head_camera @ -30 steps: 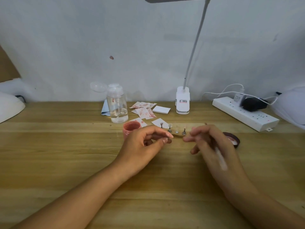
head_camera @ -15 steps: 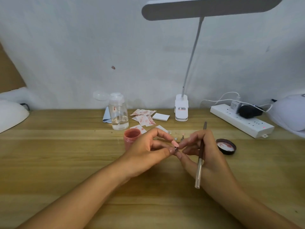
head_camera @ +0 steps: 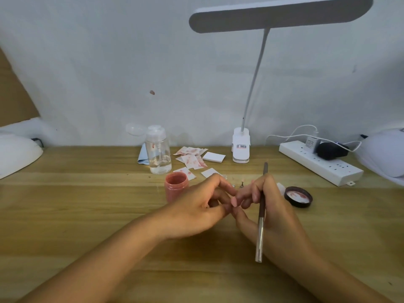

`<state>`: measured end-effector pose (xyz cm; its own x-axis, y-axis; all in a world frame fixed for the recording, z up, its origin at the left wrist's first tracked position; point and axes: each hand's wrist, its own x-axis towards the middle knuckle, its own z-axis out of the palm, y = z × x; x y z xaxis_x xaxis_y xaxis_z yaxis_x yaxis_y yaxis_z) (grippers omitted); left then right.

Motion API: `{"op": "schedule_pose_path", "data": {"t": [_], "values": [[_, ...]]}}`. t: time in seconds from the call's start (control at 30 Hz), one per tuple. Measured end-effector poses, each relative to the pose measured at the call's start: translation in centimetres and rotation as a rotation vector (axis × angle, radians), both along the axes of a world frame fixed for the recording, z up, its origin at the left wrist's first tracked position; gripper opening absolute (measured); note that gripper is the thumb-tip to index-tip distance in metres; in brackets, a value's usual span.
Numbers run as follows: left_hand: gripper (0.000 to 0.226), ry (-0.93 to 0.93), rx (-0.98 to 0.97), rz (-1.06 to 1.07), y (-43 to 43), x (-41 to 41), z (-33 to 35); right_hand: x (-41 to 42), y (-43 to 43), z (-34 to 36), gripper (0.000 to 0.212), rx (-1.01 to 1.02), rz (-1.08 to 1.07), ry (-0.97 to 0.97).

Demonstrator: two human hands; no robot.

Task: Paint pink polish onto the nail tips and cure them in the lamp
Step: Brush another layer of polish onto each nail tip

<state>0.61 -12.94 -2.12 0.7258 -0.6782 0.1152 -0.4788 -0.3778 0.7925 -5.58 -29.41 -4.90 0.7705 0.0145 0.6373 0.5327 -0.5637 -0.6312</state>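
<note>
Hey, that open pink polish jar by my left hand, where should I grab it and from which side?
Probably round its side wall, below the rim, coming in from its left. The pink polish jar stands upright with its mouth open and its lid off, so a grip from above risks fingers in polish, and the left hand crowds its right side.

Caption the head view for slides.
Left hand holds a pink nail tip; right hand touches it while gripping a brush, by the open polish jar.
</note>
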Motion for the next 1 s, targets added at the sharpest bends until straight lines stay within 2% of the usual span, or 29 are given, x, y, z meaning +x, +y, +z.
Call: {"op": "schedule_pose_path", "data": {"t": [0.1,0.23,0.33,0.5,0.63,0.73,0.8,0.9,1.0], "values": [[0.017,-0.081,0.016,0.055,-0.1,0.0,-0.1,0.2,-0.1,0.0,0.042,0.030,-0.047,-0.022],[0.038,-0.615,0.304,0.220,1.2,1.6,0.2,0.8,-1.1,0.1,0.040,0.217,-0.137,-0.025],[0.050,-0.764,0.326,0.316,0.7,2.9,1.0,0.9,-1.9,0.1,0.041,0.259,-0.173,-0.007],[0.059,-0.669,0.676,0.216,-2.6,6.8,2.2,1.2,-2.4,0.2,0.044,0.221,-0.183,-0.020],[0.041,-0.565,0.762,0.146,-4.1,8.4,1.6,1.1,-2.5,0.1,0.044,0.189,-0.192,-0.046],[0.026,-0.602,0.687,0.148,-3.7,7.9,1.2,1.1,-2.5,0.1,0.047,0.172,-0.221,-0.060],[0.020,-0.631,0.570,0.156,-3.2,6.9,1.0,1.2,-2.4,0.2,0.046,0.147,-0.232,-0.062],[0.018,-0.506,0.340,0.175,-2.4,4.7,0.2,1.3,-2.4,0.3,0.048,0.118,-0.249,-0.076],[0.019,-0.472,0.230,0.230,-1.8,3.0,-1.7,1.5,-2.8,0.2,0.046,0.102,-0.239,-0.079]]}}
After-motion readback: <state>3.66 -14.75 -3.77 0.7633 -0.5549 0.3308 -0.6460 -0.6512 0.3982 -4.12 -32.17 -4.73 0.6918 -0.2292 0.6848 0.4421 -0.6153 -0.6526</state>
